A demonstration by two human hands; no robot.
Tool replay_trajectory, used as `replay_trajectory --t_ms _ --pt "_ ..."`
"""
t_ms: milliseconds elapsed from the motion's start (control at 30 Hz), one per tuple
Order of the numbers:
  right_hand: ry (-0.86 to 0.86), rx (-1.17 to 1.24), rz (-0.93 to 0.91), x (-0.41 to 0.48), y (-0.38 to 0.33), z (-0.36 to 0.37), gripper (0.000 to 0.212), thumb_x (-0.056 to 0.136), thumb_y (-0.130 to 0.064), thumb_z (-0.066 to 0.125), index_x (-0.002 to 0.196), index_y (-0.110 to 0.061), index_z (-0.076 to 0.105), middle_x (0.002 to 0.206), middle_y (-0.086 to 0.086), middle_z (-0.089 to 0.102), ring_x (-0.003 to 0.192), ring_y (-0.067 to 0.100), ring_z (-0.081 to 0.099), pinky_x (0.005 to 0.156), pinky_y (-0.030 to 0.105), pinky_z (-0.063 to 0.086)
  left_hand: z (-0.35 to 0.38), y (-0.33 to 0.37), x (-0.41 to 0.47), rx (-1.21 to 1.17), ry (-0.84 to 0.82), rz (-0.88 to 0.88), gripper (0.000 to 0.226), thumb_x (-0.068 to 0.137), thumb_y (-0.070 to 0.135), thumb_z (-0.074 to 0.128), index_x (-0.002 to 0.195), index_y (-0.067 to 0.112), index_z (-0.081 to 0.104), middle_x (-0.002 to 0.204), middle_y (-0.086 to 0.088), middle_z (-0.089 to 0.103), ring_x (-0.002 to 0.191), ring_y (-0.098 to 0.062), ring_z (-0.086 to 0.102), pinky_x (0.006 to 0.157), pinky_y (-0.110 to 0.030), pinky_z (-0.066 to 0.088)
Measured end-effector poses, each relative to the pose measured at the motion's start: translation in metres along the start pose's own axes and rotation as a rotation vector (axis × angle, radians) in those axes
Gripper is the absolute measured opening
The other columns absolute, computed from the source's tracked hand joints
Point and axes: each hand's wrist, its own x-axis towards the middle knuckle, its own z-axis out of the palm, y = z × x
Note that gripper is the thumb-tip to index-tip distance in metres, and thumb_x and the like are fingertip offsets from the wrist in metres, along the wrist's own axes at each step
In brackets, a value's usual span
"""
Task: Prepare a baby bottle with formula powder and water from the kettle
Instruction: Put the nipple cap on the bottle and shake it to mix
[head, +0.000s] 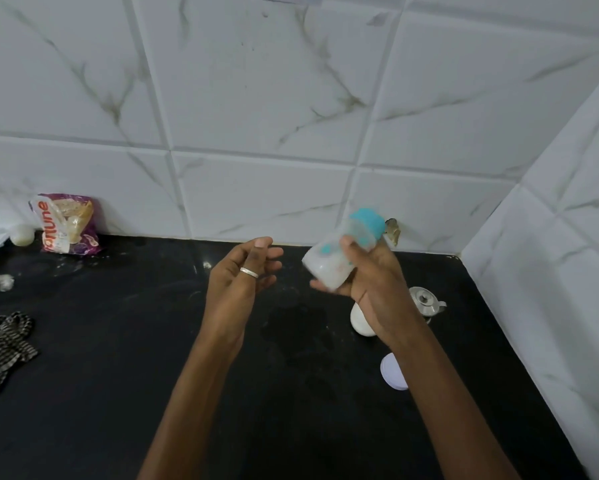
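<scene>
My right hand (371, 275) is wrapped around the bottle (339, 254), held tilted above the black counter (152, 341), teal cap (367, 225) pointing up-right toward the wall; the bottle is blurred, milky white inside. My left hand (239, 282) hangs just beside it, fingers loosely curled, holding nothing. Under my right wrist: kettle (424, 301), white tub (358, 322), lid (393, 372).

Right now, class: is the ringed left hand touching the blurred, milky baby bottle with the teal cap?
Apart. The head view shows dark countertop between the left hand and the baby bottle, which the right hand grips alone.
</scene>
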Motion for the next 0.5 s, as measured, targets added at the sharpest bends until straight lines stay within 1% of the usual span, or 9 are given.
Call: replay_trajectory --t_ms 67,100,167,233,267,333,367,400,500 --pt "0.066 0.161 -0.043 0.0024 -0.0028 0.0008 0.048 0.088 -0.029 0.069 0.130 -0.014 0.052 0.127 0.016 0.064 0.116 0.035 0.070 0.075 0.051 0.063 -0.0005 -0.0006 -0.0005 0.004 0.000 0.004 0.035 0.087 0.049 0.065 0.109 0.023 0.075 0.109 -0.002 0.080 0.097 -0.016 0.073 0.083 -0.030 0.057" --pt "0.072 0.157 -0.046 0.0028 -0.0030 0.0020 0.048 0.088 -0.030 0.070 0.130 -0.014 0.051 0.126 0.016 0.063 0.116 0.034 0.070 0.075 0.051 0.062 -0.0010 -0.0010 -0.0007 0.007 0.003 0.004 0.035 0.088 0.049 0.065 0.108 0.023 0.075 0.108 -0.002 0.080 0.097 -0.015 0.073 0.083 -0.030 0.057" --pt "-0.001 -0.014 0.002 0.0011 -0.0006 0.0024 0.052 0.085 -0.034 0.073 0.129 -0.015 0.051 0.124 0.016 0.061 0.113 0.031 0.071 0.073 0.051 0.063 -0.0011 -0.0010 -0.0003 0.005 0.011 -0.003 0.034 0.088 0.048 0.066 0.108 0.022 0.075 0.108 -0.002 0.080 0.096 -0.015 0.073 0.083 -0.032 0.056" --pt "-0.086 -0.133 0.027 -0.0006 0.0011 0.0002 0.054 0.084 -0.035 0.075 0.130 -0.019 0.053 0.125 0.017 0.061 0.116 0.036 0.069 0.071 0.053 0.063 -0.0013 -0.0018 -0.0003 0.010 0.012 -0.002 0.034 0.089 0.049 0.066 0.108 0.023 0.075 0.109 -0.002 0.080 0.097 -0.016 0.074 0.083 -0.033 0.056" --pt "-0.080 -0.108 0.013 0.0006 -0.0004 -0.0011 0.051 0.085 -0.033 0.074 0.130 -0.018 0.054 0.125 0.019 0.062 0.117 0.038 0.068 0.071 0.053 0.063 -0.0011 -0.0018 -0.0007 0.008 0.010 0.000 0.034 0.088 0.050 0.067 0.108 0.023 0.076 0.109 -0.002 0.080 0.097 -0.017 0.074 0.083 -0.033 0.056" --pt "-0.002 0.063 -0.036 0.0034 -0.0058 -0.0016 0.043 0.089 -0.033 0.069 0.127 -0.017 0.055 0.123 0.017 0.065 0.116 0.038 0.069 0.070 0.050 0.063 -0.0019 -0.0016 -0.0017 -0.001 0.005 0.005 0.033 0.089 0.052 0.068 0.107 0.025 0.076 0.109 -0.002 0.080 0.097 -0.017 0.074 0.082 -0.032 0.056" --pt "0.033 0.124 -0.057 0.0047 -0.0071 -0.0020 0.042 0.090 -0.034 0.068 0.126 -0.017 0.055 0.121 0.015 0.066 0.116 0.037 0.070 0.071 0.048 0.063 -0.0019 -0.0020 -0.0020 -0.002 0.001 0.008 0.033 0.089 0.053 0.069 0.107 0.026 0.076 0.109 -0.002 0.080 0.097 -0.017 0.073 0.082 -0.032 0.057" --pt "0.041 0.126 -0.062 0.0052 -0.0073 -0.0017 0.044 0.090 -0.035 0.069 0.127 -0.016 0.054 0.119 0.012 0.066 0.115 0.036 0.070 0.072 0.048 0.063 -0.0019 -0.0021 -0.0022 -0.002 0.001 0.009 0.034 0.088 0.053 0.069 0.107 0.026 0.076 0.108 -0.002 0.080 0.097 -0.016 0.073 0.083 -0.032 0.056" --pt "-0.055 -0.105 -0.002 0.0011 -0.0026 -0.0014 0.061 0.082 -0.040 0.079 0.131 -0.015 0.052 0.118 0.013 0.065 0.112 0.033 0.071 0.072 0.051 0.063 -0.0005 -0.0027 -0.0020 -0.006 0.007 0.006 0.034 0.086 0.051 0.067 0.106 0.025 0.076 0.108 -0.002 0.080 0.096 -0.017 0.073 0.082 -0.033 0.056"
